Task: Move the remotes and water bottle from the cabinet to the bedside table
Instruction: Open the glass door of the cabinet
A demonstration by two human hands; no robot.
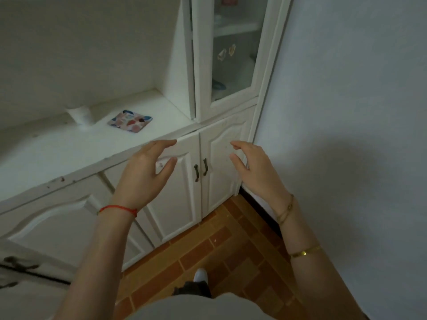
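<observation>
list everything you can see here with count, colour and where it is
lower cabinet doors: two, white, shut, centre
door handles: two, dark, where the doors meet
counter: one, white, above the doors
patterned tray: one, multicoloured, on the counter
cup: one, white, left of the tray
glass door: one, white frame, upper cabinet
floor: brown tiles, below
shoe: one, white, on the floor
left hand: open, red string at wrist
right hand: open, gold bracelets

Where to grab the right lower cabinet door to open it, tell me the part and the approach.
Take the right door by its dark handle, a slim vertical bar near the inner edge beside the left door's handle. Come straight from the front with the right hand, fingers hooked behind the bar; hinges probably sit on the wall side.
</observation>
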